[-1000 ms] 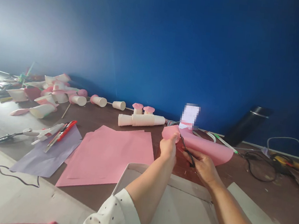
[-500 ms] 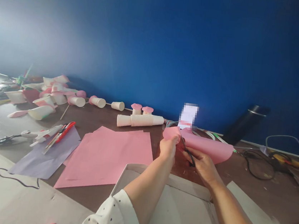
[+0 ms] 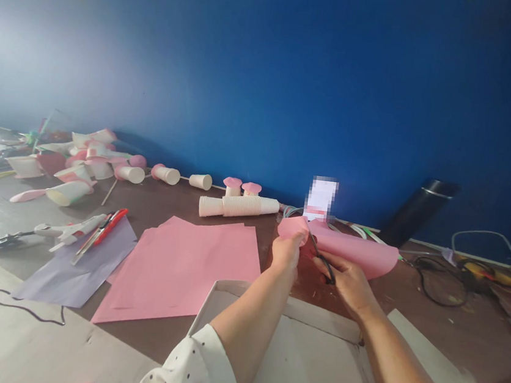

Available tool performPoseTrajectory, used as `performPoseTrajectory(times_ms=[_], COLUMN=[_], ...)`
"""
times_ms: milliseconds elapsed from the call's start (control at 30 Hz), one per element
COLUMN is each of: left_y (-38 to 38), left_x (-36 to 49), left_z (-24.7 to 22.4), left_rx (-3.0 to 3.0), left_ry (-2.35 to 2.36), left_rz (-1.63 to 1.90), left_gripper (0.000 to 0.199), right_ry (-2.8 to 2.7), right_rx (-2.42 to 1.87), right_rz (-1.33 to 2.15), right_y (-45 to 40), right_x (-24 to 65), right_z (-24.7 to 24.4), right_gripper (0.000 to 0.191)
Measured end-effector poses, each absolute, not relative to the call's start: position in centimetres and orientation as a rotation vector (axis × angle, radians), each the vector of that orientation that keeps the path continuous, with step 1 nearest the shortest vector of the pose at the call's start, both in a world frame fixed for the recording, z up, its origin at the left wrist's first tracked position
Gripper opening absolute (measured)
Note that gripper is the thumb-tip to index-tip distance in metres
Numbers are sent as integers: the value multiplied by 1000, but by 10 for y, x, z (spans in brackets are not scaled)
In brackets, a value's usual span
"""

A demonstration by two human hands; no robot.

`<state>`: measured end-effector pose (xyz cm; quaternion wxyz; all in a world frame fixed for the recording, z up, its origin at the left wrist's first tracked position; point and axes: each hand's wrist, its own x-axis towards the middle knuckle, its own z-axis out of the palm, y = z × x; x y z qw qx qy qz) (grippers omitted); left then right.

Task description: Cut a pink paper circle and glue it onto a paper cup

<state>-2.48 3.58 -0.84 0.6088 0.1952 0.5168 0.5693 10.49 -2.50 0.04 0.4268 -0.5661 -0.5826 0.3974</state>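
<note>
My left hand (image 3: 286, 251) is closed on a small piece of pink paper (image 3: 292, 227), held up off the table. In my right hand (image 3: 347, 282) is a pair of scissors (image 3: 330, 272) with black handles; the blades point up and left, against the right edge of that piece. Just behind my right hand lies a larger curled pink sheet (image 3: 355, 247). Whether the blades are apart or together is too small to tell. A stack of flat pink sheets (image 3: 186, 266) lies to the left of my arms.
Nested paper cups (image 3: 240, 206) lie at the back, near two pink-topped cups (image 3: 242, 187). At left are a red utility knife (image 3: 100, 235), a glue gun (image 3: 71, 229) and a pile of cup pieces (image 3: 88, 160). A black bottle (image 3: 419, 213) leans right; an open cardboard box (image 3: 310, 357) sits in front.
My right hand and the scissors have shifted very slightly. Otherwise both hands hold the same things in nearly the same place.
</note>
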Motion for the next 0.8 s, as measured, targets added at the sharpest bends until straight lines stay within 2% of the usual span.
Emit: performPoseTrajectory(times_ms=[800], left_y=[31], left_x=[-29], left_z=[1], left_rx=[521], left_ry=[1208], left_rz=[1301], left_gripper=[20], right_ry=[-1481], right_rx=[-1428], right_rz=[983], right_y=[-24], right_x=[107], right_z=[-3], right_gripper=[51])
